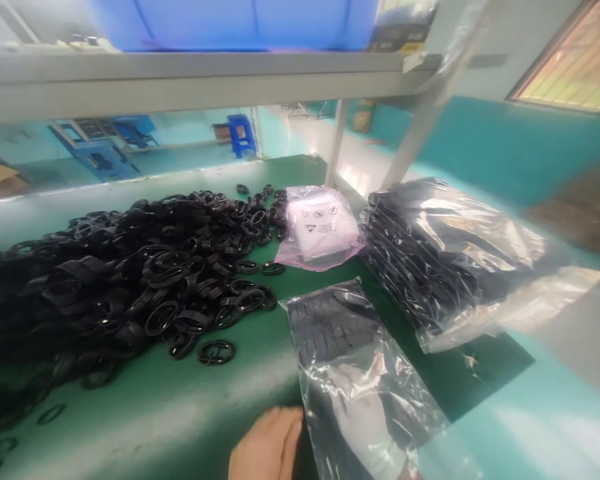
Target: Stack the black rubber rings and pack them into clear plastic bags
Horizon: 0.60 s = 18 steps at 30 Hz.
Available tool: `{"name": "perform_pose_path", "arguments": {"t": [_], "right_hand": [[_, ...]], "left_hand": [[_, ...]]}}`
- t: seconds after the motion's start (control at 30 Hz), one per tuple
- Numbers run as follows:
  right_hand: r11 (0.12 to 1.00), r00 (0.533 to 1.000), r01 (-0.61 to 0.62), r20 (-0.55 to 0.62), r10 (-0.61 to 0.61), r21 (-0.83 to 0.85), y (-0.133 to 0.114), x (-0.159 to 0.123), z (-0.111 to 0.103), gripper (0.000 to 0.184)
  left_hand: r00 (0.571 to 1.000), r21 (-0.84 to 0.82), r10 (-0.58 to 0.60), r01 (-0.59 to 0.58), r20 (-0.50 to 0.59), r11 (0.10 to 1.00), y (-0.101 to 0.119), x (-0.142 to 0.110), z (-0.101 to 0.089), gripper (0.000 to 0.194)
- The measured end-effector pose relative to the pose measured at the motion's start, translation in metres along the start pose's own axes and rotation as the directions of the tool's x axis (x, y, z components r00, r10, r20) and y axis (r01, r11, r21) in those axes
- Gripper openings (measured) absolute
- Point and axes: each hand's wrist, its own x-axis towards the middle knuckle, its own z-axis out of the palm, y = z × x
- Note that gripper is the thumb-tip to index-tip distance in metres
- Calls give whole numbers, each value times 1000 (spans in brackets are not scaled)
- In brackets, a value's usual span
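Best supporting the clear bag evenly, right hand inside or beneath, left hand alongside. Not discerning either grip.

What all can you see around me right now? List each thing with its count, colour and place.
Ring-shaped pieces: too many to count, black, heaped left, some loose
Pink-edged bag: one, white contents, centre back
Front clear bag: one, black contents, near centre
Right-hand clear packaging: count unclear, black contents, right
Table: one, green, underneath
Shelf: one, grey, overhead
Bin: one, blue, on shelf
Stool: one, blue, background
Window: one, upper right
Left hand: one, bare, beside front bag
Right hand: one, whitish through plastic, at front bag
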Motion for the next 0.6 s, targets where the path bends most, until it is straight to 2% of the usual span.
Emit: {"name": "perform_pose_path", "arguments": {"t": [0.03, 0.07, 0.13, 0.17, 0.2, 0.27, 0.33, 0.43, 0.53, 0.6], "right_hand": [[1000, 1000, -20, 7, 20, -11, 1, 1, 0, 34], [999, 999, -34, 11, 34, -15, 1, 2, 0, 34], [998, 998, -59, -1, 59, -18, -1, 8, 0, 31], [997, 997, -76, -9, 75, -19, -2, 11, 0, 30], [995, 995, -97, -14, 97, -20, -3, 13, 0, 29], [991, 992, -130, -1, 130, -11, -3, 16, 0, 29], [990, 990, -137, 39, 136, 19, -1, 17, -1, 30], [986, 987, -155, 58, 152, 54, 1, 14, -2, 29], [976, 976, -217, -19, 217, 27, 1, 10, 2, 30], [975, 972, -223, -82, 221, -11, 0, 8, 8, 34]], "left_hand": [[997, 82, 79, -77, -23, 994, 6, 18, -9, 33], [969, 290, 248, -234, -14, 928, 12, 35, -15, 37], [869, 580, 487, -439, 83, 686, 23, 67, -19, 43], [814, 675, 561, -498, 147, 545, 27, 80, -19, 46], [777, 729, 599, -523, 195, 442, 29, 89, -17, 49], [744, 785, 620, -530, 247, 323, 32, 99, -14, 53], [739, 803, 617, -526, 269, 281, 37, 103, -14, 54], [737, 804, 613, -531, 284, 266, 50, 108, -17, 56], [715, 783, 608, -576, 345, 234, 60, 119, -17, 60], [714, 777, 593, -588, 371, 223, 60, 125, -14, 58]]}}
